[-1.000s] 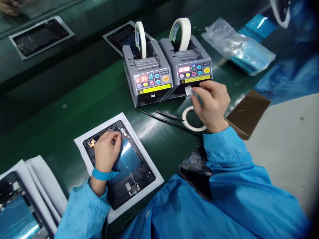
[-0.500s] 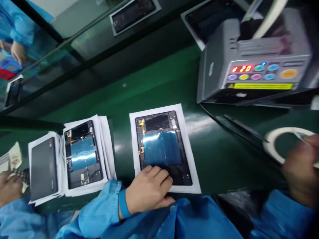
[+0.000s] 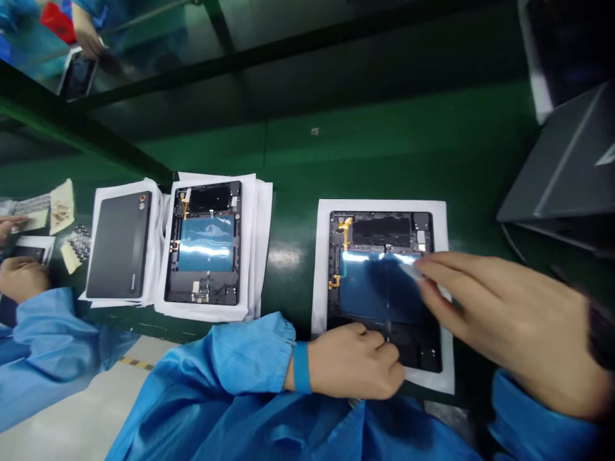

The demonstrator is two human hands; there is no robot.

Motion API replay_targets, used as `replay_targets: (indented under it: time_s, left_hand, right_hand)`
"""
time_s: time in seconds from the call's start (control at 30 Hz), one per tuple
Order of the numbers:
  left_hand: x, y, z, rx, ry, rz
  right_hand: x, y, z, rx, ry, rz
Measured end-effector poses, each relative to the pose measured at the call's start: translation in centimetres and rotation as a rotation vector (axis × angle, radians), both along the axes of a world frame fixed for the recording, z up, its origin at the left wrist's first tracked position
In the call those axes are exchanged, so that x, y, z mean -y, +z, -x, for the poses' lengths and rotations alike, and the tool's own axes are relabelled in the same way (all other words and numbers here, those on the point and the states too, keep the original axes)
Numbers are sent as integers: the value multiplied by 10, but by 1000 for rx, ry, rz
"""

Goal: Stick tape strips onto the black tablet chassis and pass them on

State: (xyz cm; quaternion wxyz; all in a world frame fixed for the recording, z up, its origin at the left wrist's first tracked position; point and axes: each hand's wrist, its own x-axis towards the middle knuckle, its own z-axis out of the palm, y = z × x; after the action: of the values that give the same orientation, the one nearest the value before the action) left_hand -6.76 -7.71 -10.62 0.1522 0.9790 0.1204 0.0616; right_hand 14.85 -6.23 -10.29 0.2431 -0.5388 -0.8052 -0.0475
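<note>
An opened tablet [image 3: 369,230] lies on a white sheet [image 3: 321,269] in front of me, its inside facing up with a shiny blue film over the middle. Curled fingers of my left hand [image 3: 355,362] rest at the tablet's lower edge; what they hold, if anything, is hidden. Over the tablet's right side, my right hand [image 3: 509,314] pinches a small pale translucent piece [image 3: 409,269] between thumb and fingers. The piece is blurred, and I cannot tell whether it touches the film.
Left of me, a second opened tablet [image 3: 206,243] and a closed dark tablet [image 3: 118,246] lie on stacked white sheets. A grey machine [image 3: 562,160] stands at the right. Another person's hand [image 3: 24,278] is at the far left; a further hand [image 3: 87,35] shows behind the partition.
My right hand has moved left from beside the white tape roll to over the tablet, with the pale piece in it. The view has swung left; the roll and tweezers are out of sight.
</note>
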Motion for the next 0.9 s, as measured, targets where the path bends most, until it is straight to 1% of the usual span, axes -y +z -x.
replay_targets:
  time_s: [0.07, 0.1, 0.2, 0.27, 0.37, 0.57, 0.67, 0.8, 0.9]
  left_hand:
    - [-9, -3, 20, 73, 34, -18]
    - [-15, -6, 30, 90, 74, -19]
    - [-28, -15, 52, 66, 195, 14]
    - [-33, -19, 58, 38, 232, 42]
    - [-33, -20, 60, 17, 222, 67]
    - [-35, -18, 61, 48, 242, 160]
    - [-38, -20, 61, 86, 266, 207]
    - [-42, -24, 59, 114, 287, 264]
    - [-43, -25, 56, 109, 291, 270]
  right_hand:
    - [-20, -2, 23, 114, 135, 4]
    - [-29, -6, 31, 138, 164, 14]
    - [-52, -22, 48, 87, 102, 57]
    - [-65, -33, 54, 54, 54, 52]
    - [-79, -42, 57, 31, 11, 14]
    - [-93, -46, 49, 58, 10, -2]
    - [-97, -47, 47, 54, 0, 13]
    - [-98, -47, 45, 43, -11, 84]
    - [-96, -46, 45, 47, -7, 89]
